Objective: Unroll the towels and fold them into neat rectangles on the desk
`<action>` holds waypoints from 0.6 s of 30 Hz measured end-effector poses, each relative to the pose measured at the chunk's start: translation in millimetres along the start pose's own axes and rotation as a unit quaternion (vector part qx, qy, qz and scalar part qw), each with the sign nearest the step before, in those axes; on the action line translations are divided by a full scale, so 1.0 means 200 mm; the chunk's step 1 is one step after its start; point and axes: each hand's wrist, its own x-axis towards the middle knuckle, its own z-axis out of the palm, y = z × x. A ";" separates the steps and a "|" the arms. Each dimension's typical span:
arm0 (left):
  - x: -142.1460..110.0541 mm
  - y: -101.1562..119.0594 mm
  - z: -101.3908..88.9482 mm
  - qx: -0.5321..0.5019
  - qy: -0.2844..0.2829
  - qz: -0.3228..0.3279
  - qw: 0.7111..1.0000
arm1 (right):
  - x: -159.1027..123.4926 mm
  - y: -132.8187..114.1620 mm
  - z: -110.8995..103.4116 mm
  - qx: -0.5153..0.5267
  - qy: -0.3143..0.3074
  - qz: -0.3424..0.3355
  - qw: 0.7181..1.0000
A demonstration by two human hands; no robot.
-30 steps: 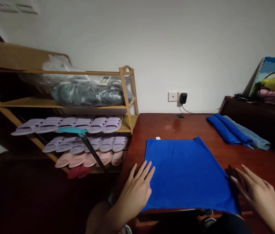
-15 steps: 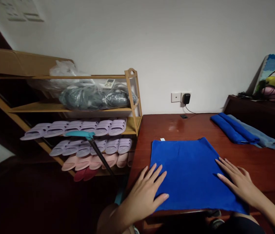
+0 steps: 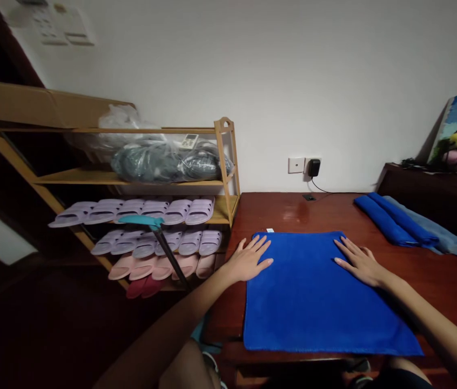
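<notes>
A blue cloth (image 3: 309,302) lies spread flat on the reddish-brown wooden table (image 3: 277,210), its near edge along the table's front. A small white tag (image 3: 269,230) sticks out at its far left corner. My left hand (image 3: 248,259) rests flat on the cloth's upper left edge, fingers spread. On the upper right edge lies my right hand (image 3: 360,263), palm down, with its fingers extended. Neither hand grips the cloth. Further back to the right are rolled blue cloths (image 3: 398,219) beside a grey-blue cloth (image 3: 435,229).
To the left stands a wooden shoe rack (image 3: 228,173) with rows of lilac slippers (image 3: 177,212) and pink slippers (image 3: 163,267). A teal-topped pole (image 3: 141,220) leans before it. A black plug adapter (image 3: 313,167) sits in the wall socket behind the table.
Both hands have slid away from me along the cloth's sides towards its far corners. The raised far right corner now lies flatter. The camera view has shifted slightly.
</notes>
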 end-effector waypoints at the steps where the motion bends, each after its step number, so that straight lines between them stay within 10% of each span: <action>1: 0.01 -0.01 0.00 0.002 0.002 -0.003 1.000 | 0.02 0.01 0.00 -0.003 0.000 -0.004 1.000; 11: 0.09 -0.16 -0.06 -0.034 -0.005 -0.033 0.999 | 0.13 0.02 -0.01 0.006 0.029 -0.012 0.999; 18: 0.13 -0.21 -0.01 -0.044 0.167 -0.184 0.968 | 0.09 -0.10 -0.05 -0.050 0.162 -0.054 0.984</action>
